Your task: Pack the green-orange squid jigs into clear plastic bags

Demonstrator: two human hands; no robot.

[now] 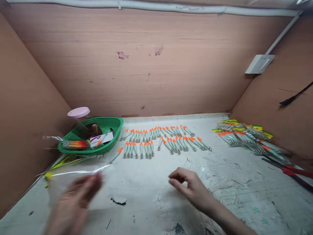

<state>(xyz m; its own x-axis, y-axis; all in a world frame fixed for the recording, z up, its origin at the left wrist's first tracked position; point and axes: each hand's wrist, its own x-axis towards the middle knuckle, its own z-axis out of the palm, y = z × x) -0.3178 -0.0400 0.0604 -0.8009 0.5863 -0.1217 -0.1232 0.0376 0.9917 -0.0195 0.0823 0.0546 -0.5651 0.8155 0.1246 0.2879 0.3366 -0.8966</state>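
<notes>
a blurred left hand (74, 199) is at a clear plastic bag (57, 182) near the front left corner of the desk (144, 182); i cannot tell whether it grips. the right hand (188, 182) curls mid-desk, fingertips close, contact unclear. orange-tipped lures (149, 149) lie in two rows toward the back edge.

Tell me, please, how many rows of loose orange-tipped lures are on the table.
2: the back row lies nearer the rear wall, the front row before it. Neither row looks covered. The packed lures at right are a heap, not counted.
</notes>
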